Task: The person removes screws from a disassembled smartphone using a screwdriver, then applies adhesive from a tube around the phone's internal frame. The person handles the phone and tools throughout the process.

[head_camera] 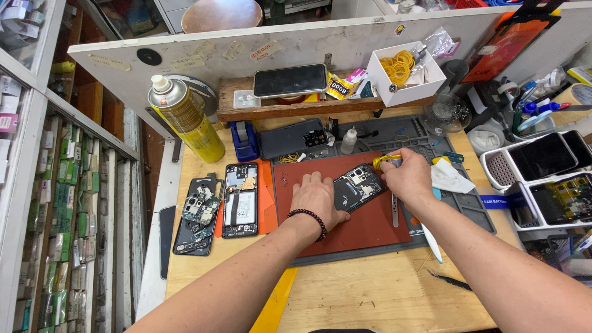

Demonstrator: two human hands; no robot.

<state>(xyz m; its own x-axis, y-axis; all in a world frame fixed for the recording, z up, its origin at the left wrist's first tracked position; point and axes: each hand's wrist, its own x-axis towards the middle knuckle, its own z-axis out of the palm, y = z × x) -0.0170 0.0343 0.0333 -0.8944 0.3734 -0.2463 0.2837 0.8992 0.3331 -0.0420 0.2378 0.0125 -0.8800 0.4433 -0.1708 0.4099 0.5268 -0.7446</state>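
Red mat [370,225] — left hand [317,198] flat pressing opened phone [357,187], right hand [407,177] pinching yellow tool [385,161]

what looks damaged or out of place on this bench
Two opened black phones lie left of the red mat with their insides bared. The hands hold a third opened phone askew on it: left hand pressing, right hand gripping a yellow tool.

packages, labels and screens on the counter

a dark phone screen [290,80] lies flat on the wooden shelf, with a yellow-and-pink packet [341,85] just beside it. a white open box [406,73] holds yellow rings — right of that. two black screens [549,155] rest in a white tray at far right.
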